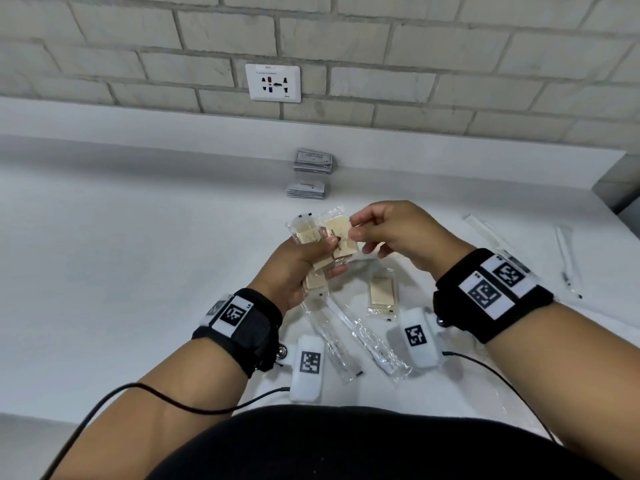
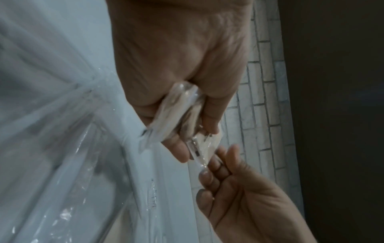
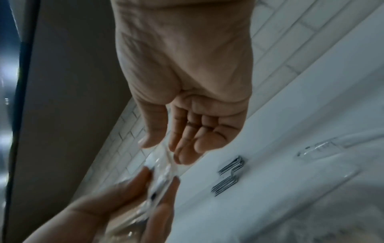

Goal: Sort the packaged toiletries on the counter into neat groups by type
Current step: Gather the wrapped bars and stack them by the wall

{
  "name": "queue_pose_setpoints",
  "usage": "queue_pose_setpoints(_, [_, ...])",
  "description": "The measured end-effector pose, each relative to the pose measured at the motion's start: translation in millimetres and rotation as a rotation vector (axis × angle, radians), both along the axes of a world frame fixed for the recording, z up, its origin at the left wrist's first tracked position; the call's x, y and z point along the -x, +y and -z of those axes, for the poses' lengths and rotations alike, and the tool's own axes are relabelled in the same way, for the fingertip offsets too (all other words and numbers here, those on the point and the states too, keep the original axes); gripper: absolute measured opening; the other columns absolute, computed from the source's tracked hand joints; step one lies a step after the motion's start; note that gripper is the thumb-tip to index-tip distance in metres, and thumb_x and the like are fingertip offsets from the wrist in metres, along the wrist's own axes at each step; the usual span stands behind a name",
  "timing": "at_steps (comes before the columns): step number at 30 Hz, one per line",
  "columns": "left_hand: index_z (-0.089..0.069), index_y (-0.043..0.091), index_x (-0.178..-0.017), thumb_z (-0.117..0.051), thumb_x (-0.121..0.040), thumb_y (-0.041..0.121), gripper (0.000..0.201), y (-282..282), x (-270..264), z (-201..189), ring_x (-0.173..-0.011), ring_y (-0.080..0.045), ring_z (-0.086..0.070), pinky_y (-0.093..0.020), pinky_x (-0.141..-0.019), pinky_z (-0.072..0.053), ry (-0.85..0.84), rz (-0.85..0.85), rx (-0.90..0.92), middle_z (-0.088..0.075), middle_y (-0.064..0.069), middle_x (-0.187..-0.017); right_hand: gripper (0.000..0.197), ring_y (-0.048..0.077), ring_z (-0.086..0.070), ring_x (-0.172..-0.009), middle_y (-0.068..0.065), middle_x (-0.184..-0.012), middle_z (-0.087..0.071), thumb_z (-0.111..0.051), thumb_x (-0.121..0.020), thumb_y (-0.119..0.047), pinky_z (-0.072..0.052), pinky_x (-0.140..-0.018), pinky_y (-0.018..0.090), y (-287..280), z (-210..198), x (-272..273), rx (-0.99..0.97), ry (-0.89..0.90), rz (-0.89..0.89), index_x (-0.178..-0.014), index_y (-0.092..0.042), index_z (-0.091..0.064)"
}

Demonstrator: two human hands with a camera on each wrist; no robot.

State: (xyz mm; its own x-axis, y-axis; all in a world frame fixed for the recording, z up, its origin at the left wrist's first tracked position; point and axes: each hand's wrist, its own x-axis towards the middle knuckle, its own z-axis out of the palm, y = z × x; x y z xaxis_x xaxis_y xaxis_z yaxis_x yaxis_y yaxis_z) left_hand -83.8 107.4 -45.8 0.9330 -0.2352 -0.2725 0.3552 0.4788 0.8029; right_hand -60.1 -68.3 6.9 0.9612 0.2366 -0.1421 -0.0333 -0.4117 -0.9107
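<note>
I'm mid-gathering the soap packets: my left hand grips them above the tabletop, my right hand pinches one's wrapper; next, squaring the bundle.

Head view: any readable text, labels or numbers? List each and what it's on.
None can be read with certainty.
Wall socket: small label strip on top, blurred.
Grey sachet stacks: printed lines, too small.
Beige packets held in the left hand: dark print, blurred.
Wrist bands: square code markers only, no words.
</note>
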Motion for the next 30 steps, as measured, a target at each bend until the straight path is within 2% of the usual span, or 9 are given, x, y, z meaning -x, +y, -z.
queue_pose_setpoints(2, [-0.064,0.005,-0.105,-0.056,-0.093,0.011,0.015,-4.0,0.4,-1.4,-0.076,-0.021,-0.071,-0.034,-0.07,-0.059,-0.011,0.02,-0.032,-0.071,-0.012,-0.09,0.015,0.007,-0.057,-0.053,-0.008,-0.061,-0.064,-0.078,-0.077,-0.009,-0.042,-0.05,0.018,5.6,2.7,2.3,-0.021,-0.112,0.04,-0.074,-0.019,-0.066])
queue_pose_setpoints(5, [-0.062,0.007,-0.1,-0.053,-0.095,0.032,0.027,-2.0,-2.2,-3.1,-0.073,-0.021,-0.072,-0.033,-0.068,-0.059,0.067,-0.031,-0.012,-0.07,-0.012,-0.091,0.013,0.007,-0.059,-0.065,-0.008,-0.077,-0.062,-0.076,-0.077,-0.01,-0.046,-0.063,0.021,2.9,9.0,3.4,0.074,-0.516,0.072,-0.076,-0.02,-0.069])
queue_pose_setpoints(7, [-0.062,0.008,-0.099,-0.057,-0.093,0.024,0.018,2.4,-1.5,-6.8,-0.07,-0.021,-0.071,-0.028,-0.063,-0.06,0.095,-0.024,0.037,-0.07,-0.011,-0.087,0.01,0.012,-0.062,-0.081,-0.005,-0.094,-0.062,-0.072,-0.078,-0.007,-0.049,-0.073,0.025,-0.1,15.9,6.7,0.26,-0.754,-0.067,-0.082,-0.016,-0.073])
queue_pose_setpoints(9, [-0.063,0.009,-0.096,-0.059,-0.089,0.006,0.008,4.7,-1.5,-8.0,-0.069,-0.019,-0.069,-0.026,-0.06,-0.059,0.057,-0.029,0.02,-0.068,-0.009,-0.083,0.015,0.016,-0.062,-0.093,-0.003,-0.106,-0.06,-0.067,-0.08,-0.001,-0.05,-0.08,0.03,-1.0,24.7,11.6,0.343,-0.813,-0.152,-0.083,-0.014,-0.073])
queue_pose_setpoints(12, [-0.061,0.009,-0.095,-0.058,-0.088,-0.004,0.015,3.3,-0.7,-7.5,-0.069,-0.019,-0.068,-0.027,-0.06,-0.058,-0.036,-0.055,-0.058,-0.067,-0.009,-0.082,0.027,0.013,-0.063,-0.095,-0.008,-0.11,-0.058,-0.059,-0.082,0.006,-0.05,-0.083,0.031,-3.5,26.2,12.1,0.191,-0.633,-0.001,-0.077,-0.018,-0.07])
queue_pose_setpoints(15, [-0.059,0.008,-0.095,-0.057,-0.088,-0.005,0.015,-0.7,1.5,-7.4,-0.065,-0.019,-0.067,-0.028,-0.061,-0.058,-0.081,-0.055,-0.06,-0.065,-0.01,-0.079,0.023,0.019,-0.068,-0.076,-0.002,-0.096,-0.063,-0.071,-0.083,-0.01,-0.056,-0.067,0.035,1.6,17.1,12.5,-0.056,-0.297,0.116,-0.091,-0.028,-0.059])
queue_pose_setpoints(17, [-0.057,0.009,-0.093,-0.057,-0.088,-0.006,0.015,-2.9,2.6,-7.6,-0.063,-0.018,-0.066,-0.027,-0.058,-0.057,-0.105,-0.057,-0.063,-0.064,-0.007,-0.074,0.037,0.02,-0.066,-0.062,0.004,-0.082,-0.064,-0.079,-0.076,-0.014,-0.056,-0.057,0.034,6.1,16.6,13.3,-0.095,-0.16,0.1,-0.098,-0.028,-0.053])
queue_pose_setpoints(24, [-0.057,0.01,-0.09,-0.055,-0.089,-0.006,0.017,-2.3,2.7,-9.6,-0.067,-0.02,-0.066,-0.026,-0.059,-0.056,-0.145,-0.071,-0.064,-0.066,-0.006,-0.074,0.024,0.021,-0.06,-0.053,0.009,-0.064,-0.06,-0.06,-0.085,0.009,-0.054,-0.055,0.031,7.2,14.7,12.2,-0.24,-0.065,0.126,-0.096,-0.012,-0.057])
queue_pose_setpoints(30, [-0.051,0.007,-0.105,-0.054,-0.089,-0.005,0.019,-8.7,5.3,-7.5,-0.073,-0.023,-0.064,-0.031,-0.064,-0.057,-0.161,-0.115,-0.002,-0.061,-0.015,-0.088,0.02,0.019,-0.057,-0.055,0.009,-0.068,-0.059,-0.055,-0.088,0.008,-0.055,-0.056,0.033,12.5,17.3,12.7,-0.354,-0.018,0.204,-0.093,-0.011,-0.059])
